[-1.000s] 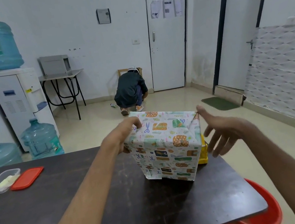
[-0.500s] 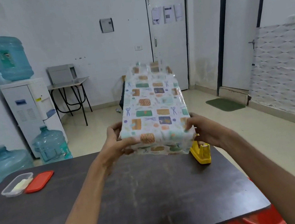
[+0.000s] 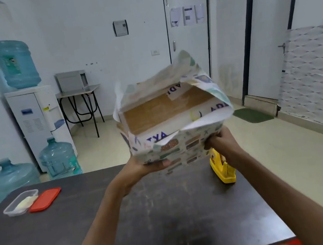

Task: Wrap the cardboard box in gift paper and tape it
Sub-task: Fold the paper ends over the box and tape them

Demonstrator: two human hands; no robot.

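1. Holding the brown cardboard box half-wrapped in patterned gift paper above the dark wooden surface, both hands clasp its lower edge: left hand at 7 o'clock beneath it, right hand at 5 o'clock.
2. Just behind the right wrist stands a yellow plastic tape dispenser, partly hidden by it.
3. At 9 o'clock lie a clear plastic container and its red lid, touching.
4. Compared with half a second ago, the box has tipped toward the camera, exposing its unwrapped open end with loose paper flaps.
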